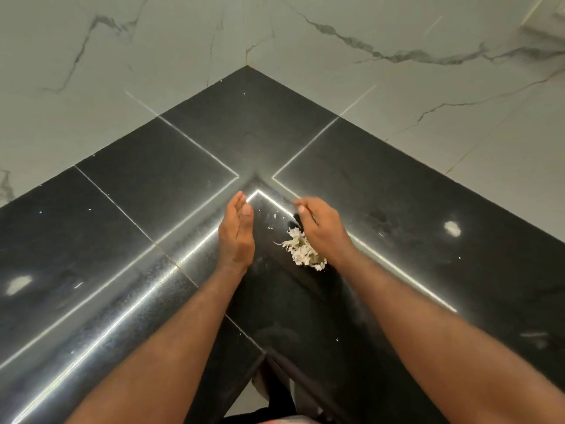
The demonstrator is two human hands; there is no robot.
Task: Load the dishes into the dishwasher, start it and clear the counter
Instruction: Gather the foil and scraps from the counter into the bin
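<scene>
A small heap of pale food scraps point(303, 248) lies on the black polished counter point(428, 228) near its inner corner. My right hand point(324, 231) rests on edge against the right side of the heap, fingers loosely curved, touching it but not closed around it. My left hand point(237, 232) stands on edge a short way to the left of the heap, palm facing it, fingers straight and together, holding nothing. A few loose crumbs point(270, 223) lie between the hands.
The counter is L-shaped and meets white marble-patterned wall tiles point(153, 56) at the back corner. Its rounded front edge point(128, 313) runs down to the left. Below, between my arms, a dark gap shows the floor point(275, 390).
</scene>
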